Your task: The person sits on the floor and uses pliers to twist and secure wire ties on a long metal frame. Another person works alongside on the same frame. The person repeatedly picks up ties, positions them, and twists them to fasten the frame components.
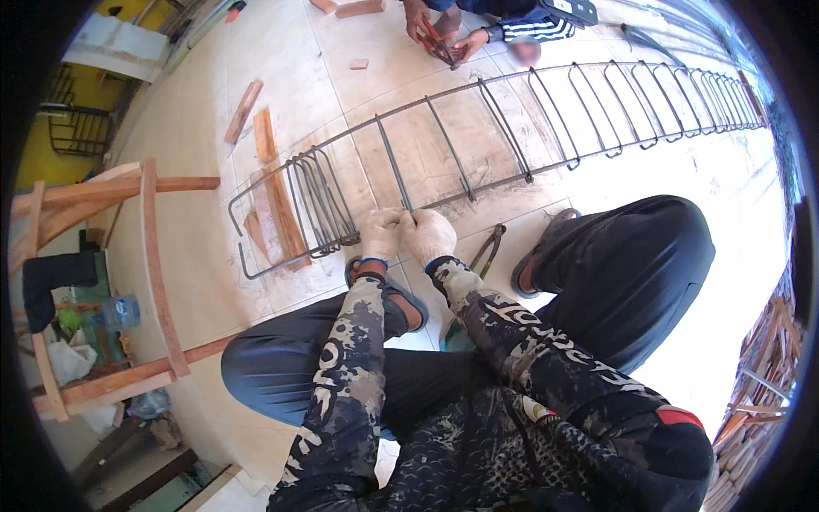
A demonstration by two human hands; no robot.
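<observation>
My gloved left hand [380, 234] and right hand [429, 237] meet at the near side of a steel cage [505, 132], lying across the tiled floor [286, 72] before me. Both are curled in; I cannot tell what they grip. Pincers [492, 249] lie by my right foot [526, 271].

I see dull metal in the rebar cage [505, 130] at one o'clock, matt knitted cloth on the gloves [431, 235] at twelve, smooth floor tile [294, 90] at eleven, and at nine, a bare-wood frame [153, 256] and a clear plastic jug [122, 313].
</observation>
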